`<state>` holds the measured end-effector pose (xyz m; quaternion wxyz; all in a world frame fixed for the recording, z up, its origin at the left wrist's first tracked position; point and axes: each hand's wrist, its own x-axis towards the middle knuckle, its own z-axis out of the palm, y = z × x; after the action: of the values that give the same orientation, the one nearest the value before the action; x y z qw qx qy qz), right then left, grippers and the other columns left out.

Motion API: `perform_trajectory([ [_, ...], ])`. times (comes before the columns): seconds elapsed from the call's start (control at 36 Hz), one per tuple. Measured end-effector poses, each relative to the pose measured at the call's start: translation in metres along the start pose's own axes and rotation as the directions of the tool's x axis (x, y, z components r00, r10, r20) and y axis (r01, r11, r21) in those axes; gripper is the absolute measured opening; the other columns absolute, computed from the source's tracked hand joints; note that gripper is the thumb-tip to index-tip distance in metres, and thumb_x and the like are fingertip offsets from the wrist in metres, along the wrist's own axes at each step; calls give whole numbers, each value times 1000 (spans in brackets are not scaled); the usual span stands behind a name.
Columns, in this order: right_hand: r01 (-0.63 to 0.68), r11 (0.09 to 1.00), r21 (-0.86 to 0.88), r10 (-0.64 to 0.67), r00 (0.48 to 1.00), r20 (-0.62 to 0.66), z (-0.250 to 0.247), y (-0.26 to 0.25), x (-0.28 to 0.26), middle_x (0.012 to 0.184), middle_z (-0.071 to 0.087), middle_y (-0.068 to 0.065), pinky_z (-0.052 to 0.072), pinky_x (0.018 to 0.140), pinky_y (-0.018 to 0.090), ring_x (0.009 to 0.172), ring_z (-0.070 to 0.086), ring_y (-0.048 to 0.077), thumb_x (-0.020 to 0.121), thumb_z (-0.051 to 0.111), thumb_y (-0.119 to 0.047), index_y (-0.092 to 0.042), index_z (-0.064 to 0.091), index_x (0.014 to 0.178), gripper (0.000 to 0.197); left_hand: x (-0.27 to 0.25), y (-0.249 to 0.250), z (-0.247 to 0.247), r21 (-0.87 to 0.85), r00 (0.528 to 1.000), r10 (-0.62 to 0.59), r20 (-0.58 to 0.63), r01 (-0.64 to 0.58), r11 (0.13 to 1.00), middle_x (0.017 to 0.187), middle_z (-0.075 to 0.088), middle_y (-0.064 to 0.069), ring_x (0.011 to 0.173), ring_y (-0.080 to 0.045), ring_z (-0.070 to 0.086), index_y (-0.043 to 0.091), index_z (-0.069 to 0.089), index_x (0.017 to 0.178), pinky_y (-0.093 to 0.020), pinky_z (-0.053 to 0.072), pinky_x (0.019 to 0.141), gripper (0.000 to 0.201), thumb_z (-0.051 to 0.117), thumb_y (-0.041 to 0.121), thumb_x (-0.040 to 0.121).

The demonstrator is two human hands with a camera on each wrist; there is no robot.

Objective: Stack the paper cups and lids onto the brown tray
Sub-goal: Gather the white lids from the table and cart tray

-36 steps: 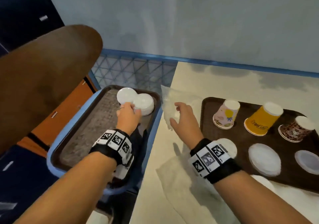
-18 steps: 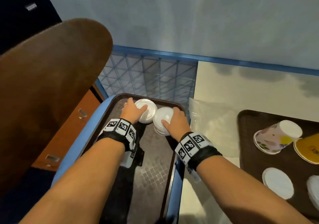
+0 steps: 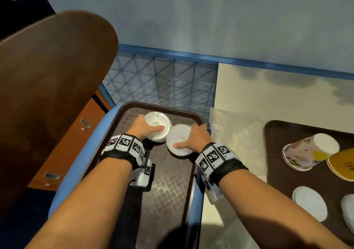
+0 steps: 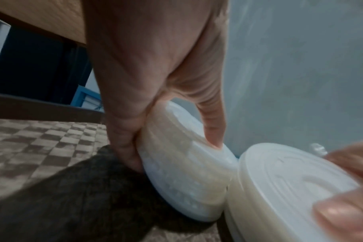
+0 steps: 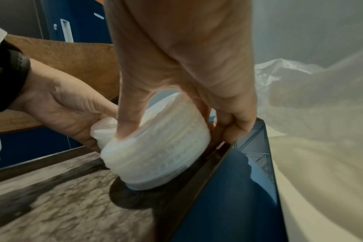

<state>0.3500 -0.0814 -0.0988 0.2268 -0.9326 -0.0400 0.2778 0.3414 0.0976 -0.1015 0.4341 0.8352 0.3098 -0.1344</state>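
Observation:
Two stacks of white lids sit at the far end of a brown tray (image 3: 168, 187) that lies on a blue seat. My left hand (image 3: 146, 129) grips the left stack (image 3: 158, 124), thumb on top and fingers down its side (image 4: 124, 147). My right hand (image 3: 191, 140) grips the right stack (image 3: 179, 139) the same way. Both stacks (image 4: 182, 172) (image 5: 155, 147) are tipped, lower edges on the tray. A second brown tray (image 3: 277, 133) on the table at right holds a floral cup (image 3: 308, 151), a yellow cup (image 3: 341, 164) and loose lids (image 3: 309, 202).
A crumpled clear plastic bag (image 3: 235, 133) lies on the cream table (image 3: 277, 95) between the two trays. A brown curved chair back (image 3: 47, 95) rises at left. A blue wire grid (image 3: 162, 82) and a pale wall stand beyond the tray.
My right hand left the plastic bag and came onto the right lid stack. Both hands now have thumbs on top, and the stacks have tipped up from lying flat.

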Motion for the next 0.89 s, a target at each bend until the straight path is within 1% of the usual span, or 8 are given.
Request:
perform_trajectory([
  [0.22, 138, 912, 387, -94, 987, -129, -7, 25, -42, 128, 53, 13, 41, 94, 31, 118, 52, 26, 76, 75, -33, -4, 38, 129, 71, -50, 9, -4, -245, 994, 102, -41, -109, 963, 122, 60, -19, 96, -20, 54, -4, 54, 123, -27, 44, 73, 46, 68, 15, 83],
  [0.39, 241, 807, 540, -100, 956, -276, -27, 61, -93, 115, 51, 2, 41, 88, 26, 107, 51, 17, 81, 71, -28, -9, 38, 131, 63, -97, 21, 13, -334, 968, 244, -52, -247, 910, 95, 63, -7, 67, 0, 57, -2, 58, 117, -2, 42, 43, 36, 64, 16, 87],
  [0.5, 274, 754, 598, -62, 935, -349, -39, 95, -125, 114, 52, -1, 45, 90, 28, 106, 52, 15, 82, 68, -30, -10, 42, 128, 57, -133, 32, 39, -323, 941, 335, -49, -332, 886, 78, 62, 4, 61, 3, 63, -5, 62, 110, -1, 44, 49, 28, 60, 14, 89],
  [0.56, 300, 736, 607, -54, 920, -389, -45, 115, -142, 111, 52, -2, 43, 81, 14, 103, 52, 12, 85, 66, -27, -9, 45, 126, 50, -154, 39, 55, -339, 933, 360, -27, -347, 874, 78, 63, 2, 68, -8, 64, -3, 62, 108, -3, 44, 48, 25, 57, 14, 91],
  [0.64, 370, 700, 611, -80, 891, -448, -55, 149, -171, 101, 65, 2, 43, 66, 0, 90, 62, 7, 87, 64, -22, -15, 61, 106, 20, -187, 49, 81, -389, 914, 404, 20, -365, 845, 76, 64, -2, 57, 1, 64, 3, 62, 102, -7, 45, 47, 17, 52, 14, 94],
  [0.72, 372, 669, 644, -54, 888, -457, -61, 183, -201, 93, 62, -13, 43, 71, 0, 83, 59, -14, 89, 61, -22, -30, 58, 97, 12, -215, 55, 111, -474, 902, 419, 103, -326, 818, 85, 66, -10, 71, -13, 65, 2, 64, 104, -21, 52, 59, 26, 55, 24, 93],
  [0.81, 331, 659, 675, 29, 886, -463, -65, 220, -226, 113, 58, -4, 45, 91, 20, 105, 56, 5, 87, 63, -28, -15, 51, 121, 39, -239, 61, 141, -503, 895, 412, 170, -281, 817, 97, 65, -14, 80, -17, 64, 1, 57, 117, -23, 54, 60, 38, 52, 31, 95],
  [0.89, 302, 648, 699, 74, 889, -452, -72, 253, -251, 103, 56, -10, 45, 79, 8, 94, 56, 3, 87, 63, -27, -29, 50, 104, 22, -266, 67, 176, -495, 892, 392, 227, -241, 835, 119, 62, -13, 100, -21, 63, 8, 47, 128, -27, 54, 69, 53, 55, 43, 89],
])
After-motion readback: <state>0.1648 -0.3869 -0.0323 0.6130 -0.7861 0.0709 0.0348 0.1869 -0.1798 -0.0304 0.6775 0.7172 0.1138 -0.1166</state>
